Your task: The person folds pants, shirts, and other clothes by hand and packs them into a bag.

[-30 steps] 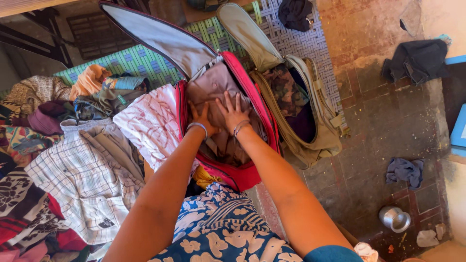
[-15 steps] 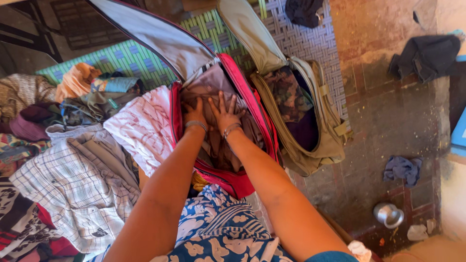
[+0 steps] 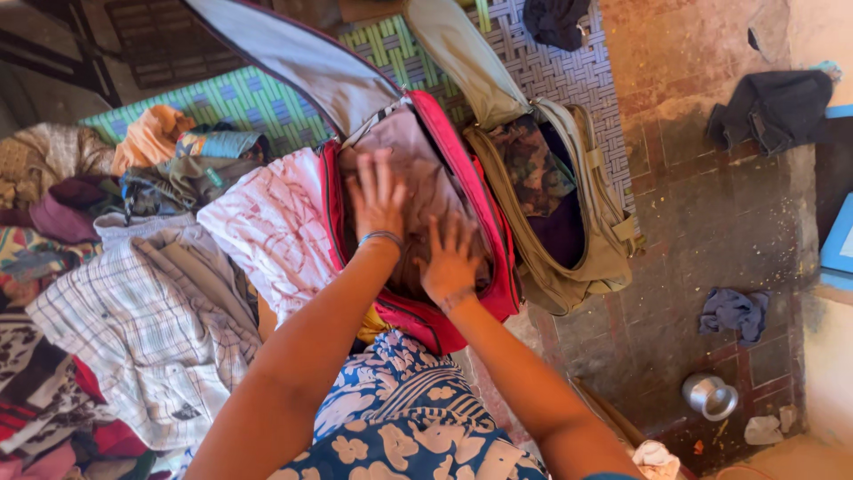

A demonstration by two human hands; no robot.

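A red bag point(image 3: 491, 213) lies open on the floor, its grey-lined lid point(image 3: 293, 58) flipped back. Inside it is folded greyish-brown clothing point(image 3: 418, 173). My left hand point(image 3: 378, 197) is spread flat over that clothing near the bag's left side. My right hand point(image 3: 451, 258) lies lower, fingers apart, on the clothing at the near end of the bag. Both hands hold nothing. A white cloth with red print point(image 3: 275, 227) rests against the bag's left edge.
An open khaki bag point(image 3: 597, 227) with dark clothes sits right of the red one. Heaped clothes point(image 3: 151, 320) cover the left. A woven mat point(image 3: 542, 76) lies behind. A steel pot point(image 3: 708, 396), a grey rag point(image 3: 733, 311) and dark cloth point(image 3: 769, 107) lie on the tiled floor.
My left hand has slid up toward the far end of the clothing. My right hand has pulled back toward the near end of the bag.
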